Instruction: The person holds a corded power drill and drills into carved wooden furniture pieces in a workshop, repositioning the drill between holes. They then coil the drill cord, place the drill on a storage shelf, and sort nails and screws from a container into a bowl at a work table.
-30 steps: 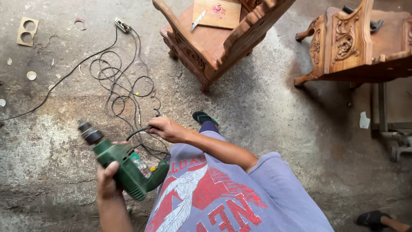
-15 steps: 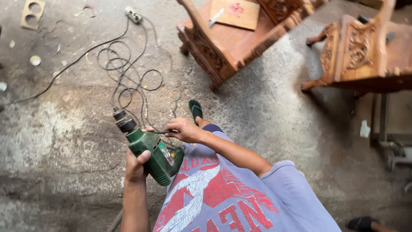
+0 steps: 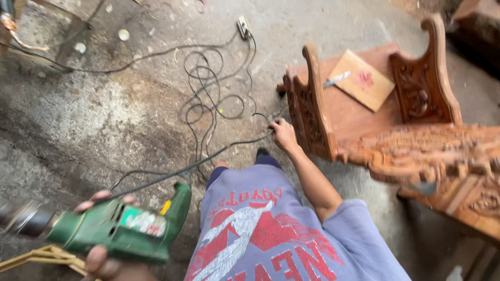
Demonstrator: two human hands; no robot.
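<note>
Down at about seven o'clock in the head view, the left hand (image 3: 104, 255) is wrapped around the body of a green power drill (image 3: 117, 229), fingers curled over the top and thumb underneath, fully closed on it. The drill lies roughly level, its dark chuck (image 3: 26, 219) pointing toward nine o'clock and blurred by motion. A black cord (image 3: 208, 156) leaves the drill's handle end and runs taut up toward one o'clock to the right hand (image 3: 284, 134), near the middle of the frame, which is pinched shut on the cord with the arm stretched out. Beyond that hand, toward twelve o'clock, the rest of the cord lies in loose loops on the concrete floor (image 3: 104, 119) and ends at a white plug strip (image 3: 243, 26). At three o'clock, just beside the right hand, stands a carved wooden chair frame (image 3: 312, 109), with a flat wooden board (image 3: 359, 80) and a pale marker-like tool (image 3: 336, 79) resting on its seat.
</note>
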